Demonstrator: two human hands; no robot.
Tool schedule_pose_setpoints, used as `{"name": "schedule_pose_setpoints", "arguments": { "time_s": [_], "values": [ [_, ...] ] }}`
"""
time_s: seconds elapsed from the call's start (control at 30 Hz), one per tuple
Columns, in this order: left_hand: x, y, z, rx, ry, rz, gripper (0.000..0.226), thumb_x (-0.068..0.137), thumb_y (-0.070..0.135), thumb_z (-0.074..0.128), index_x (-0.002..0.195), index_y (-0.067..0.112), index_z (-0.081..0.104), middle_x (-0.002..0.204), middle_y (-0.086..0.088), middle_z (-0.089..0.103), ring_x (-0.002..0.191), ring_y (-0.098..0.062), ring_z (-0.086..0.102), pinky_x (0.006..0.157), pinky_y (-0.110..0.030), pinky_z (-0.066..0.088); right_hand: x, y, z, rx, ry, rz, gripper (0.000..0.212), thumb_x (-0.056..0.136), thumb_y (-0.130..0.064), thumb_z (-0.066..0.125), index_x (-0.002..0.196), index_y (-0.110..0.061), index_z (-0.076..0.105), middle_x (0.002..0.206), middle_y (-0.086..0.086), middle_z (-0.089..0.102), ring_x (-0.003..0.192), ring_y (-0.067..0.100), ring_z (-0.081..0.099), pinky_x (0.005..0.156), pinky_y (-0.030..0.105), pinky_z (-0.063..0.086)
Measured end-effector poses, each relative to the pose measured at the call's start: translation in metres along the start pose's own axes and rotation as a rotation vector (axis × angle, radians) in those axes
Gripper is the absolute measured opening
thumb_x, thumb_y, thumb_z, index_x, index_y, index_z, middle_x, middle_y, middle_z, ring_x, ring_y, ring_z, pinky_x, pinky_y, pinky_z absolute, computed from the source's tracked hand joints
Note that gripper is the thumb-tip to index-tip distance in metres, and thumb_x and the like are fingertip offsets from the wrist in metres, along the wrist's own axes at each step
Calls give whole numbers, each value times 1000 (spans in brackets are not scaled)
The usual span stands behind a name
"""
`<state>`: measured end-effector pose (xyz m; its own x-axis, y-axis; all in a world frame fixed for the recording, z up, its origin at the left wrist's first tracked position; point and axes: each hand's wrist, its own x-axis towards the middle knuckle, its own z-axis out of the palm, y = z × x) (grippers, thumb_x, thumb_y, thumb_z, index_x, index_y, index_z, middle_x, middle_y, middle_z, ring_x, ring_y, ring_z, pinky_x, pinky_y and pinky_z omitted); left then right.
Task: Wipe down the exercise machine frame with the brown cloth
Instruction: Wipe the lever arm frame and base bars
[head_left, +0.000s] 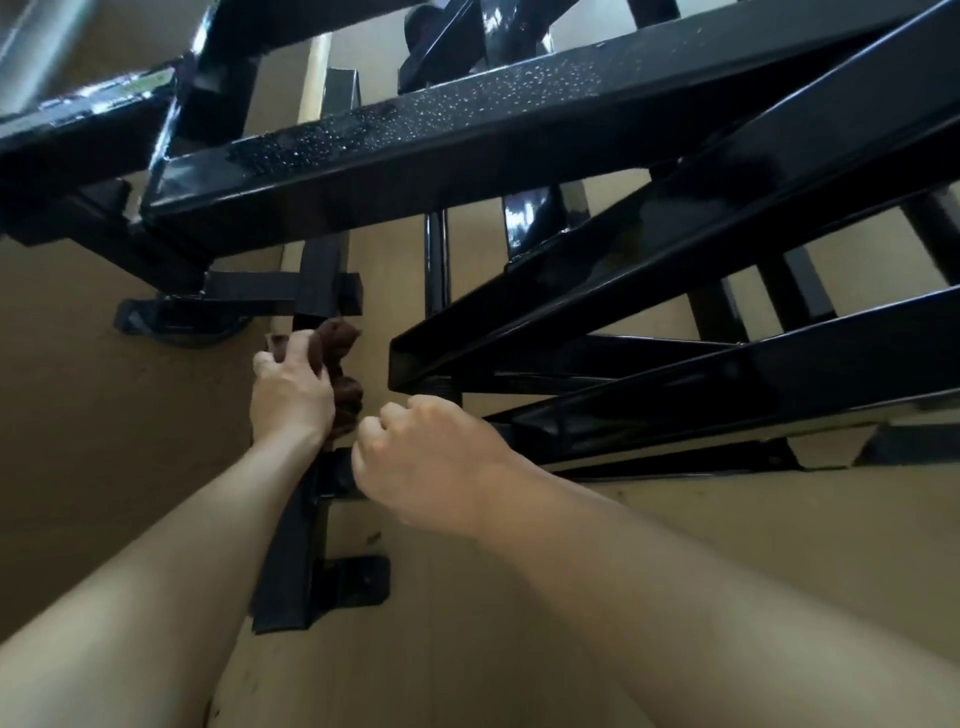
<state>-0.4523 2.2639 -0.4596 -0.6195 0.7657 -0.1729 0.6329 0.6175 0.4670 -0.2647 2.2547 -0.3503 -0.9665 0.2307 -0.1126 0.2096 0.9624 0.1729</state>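
Two hands are working low: the left hand is gripping the bunched brown cloth against the frame's base bar, probably for wiping pressure. The right hand is hovering fisted beside it, seemingly holding nothing.

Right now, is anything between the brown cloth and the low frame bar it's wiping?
Nothing visible. The left hand grips the brown cloth bunched directly against the low black frame bar. The right hand sits beside it, fingers curled, not in between.

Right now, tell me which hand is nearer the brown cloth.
Left. The left hand grips the cloth against the frame bar; the right hand hangs curled just below and beside it.
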Motion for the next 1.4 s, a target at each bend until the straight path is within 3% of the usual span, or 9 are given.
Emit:
{"name": "schedule_pose_setpoints", "arguments": {
  "time_s": [0.27, 0.4, 0.57, 0.7, 0.77, 0.87, 1.1, 1.27, 1.4],
  "values": [
    [-84, -49, -22, -33, -181, -65, 23, 106, 36, 47, 127, 45, 49, 110, -9, 49, 84, -26, 57, 75, -43, 52, -4, 3, -10, -11, -27, -2, 7, 97, -27, 62, 96, -22, 67, 80, -4, 55, 66, 12, 49, 57, 29, 36],
    [-137, -53, -53, -70, -246, 20, 30, 104, 29, 53, 114, 57, 50, 104, 7, 51, 87, -7, 53, 70, -29, 47, 0, 5, -13, 25, -68, -7, 18, 93, -32, 66, 108, -23, 66, 89, -2, 58, 73, 14, 56, 59, 31, 38],
    [-150, 2, -112, -223, -77, 84, 28, 103, 27, 55, 113, 53, 53, 102, 10, 65, 91, -7, 65, 65, -19, 48, 7, 21, -16, 48, -52, -65, 54, 96, -38, 63, 144, -18, 50, 135, 5, 57, 118, 23, 57, 98, 36, 48],
    [-147, 83, -167, -301, 126, 221, 27, 104, 26, 54, 123, 44, 60, 106, 3, 64, 91, -1, 57, 70, -16, 43, 4, 18, -5, -21, -17, -34, 37, 106, -47, 42, 142, -47, 52, 143, -18, 54, 133, 6, 47, 117, 26, 32],
    [-148, 119, -192, -302, 188, 328, 28, 103, 24, 55, 125, 41, 61, 106, 4, 64, 92, 5, 55, 73, -11, 38, -4, 17, -7, 0, -11, 30, 29, 104, -43, 50, 131, -43, 61, 129, -17, 63, 125, 8, 53, 115, 27, 36],
    [-145, 151, -218, -291, 191, 420, 29, 104, 22, 55, 129, 36, 62, 114, 1, 63, 103, -11, 61, 86, -24, 48, 1, 19, -2, 134, -89, 21, 36, 91, -26, 69, 126, -18, 63, 121, 5, 64, 116, 28, 57, 105, 41, 44],
    [-124, 137, -228, -209, 270, 417, 29, 103, 23, 56, 128, 35, 62, 114, -2, 59, 105, -19, 58, 88, -29, 46, 11, 19, 4, 217, -76, 60, 24, 91, -24, 68, 114, -17, 63, 105, 4, 64, 96, 26, 63, 75, 38, 46],
    [-91, 116, -237, -212, 307, 347, 26, 103, 22, 56, 127, 30, 62, 121, -7, 60, 112, -24, 59, 100, -39, 48, 11, 15, 7, 234, -96, 108, 35, 92, -32, 69, 123, -19, 60, 113, 3, 63, 102, 25, 61, 84, 40, 52],
    [-47, 122, -237, -134, 232, 398, 25, 101, 21, 58, 125, 26, 61, 124, -8, 56, 115, -26, 56, 97, -32, 42, 6, 9, 3, 305, -41, 190, 28, 92, -33, 67, 117, -21, 61, 107, 1, 64, 101, 24, 61, 91, 40, 52]
  ]
}}
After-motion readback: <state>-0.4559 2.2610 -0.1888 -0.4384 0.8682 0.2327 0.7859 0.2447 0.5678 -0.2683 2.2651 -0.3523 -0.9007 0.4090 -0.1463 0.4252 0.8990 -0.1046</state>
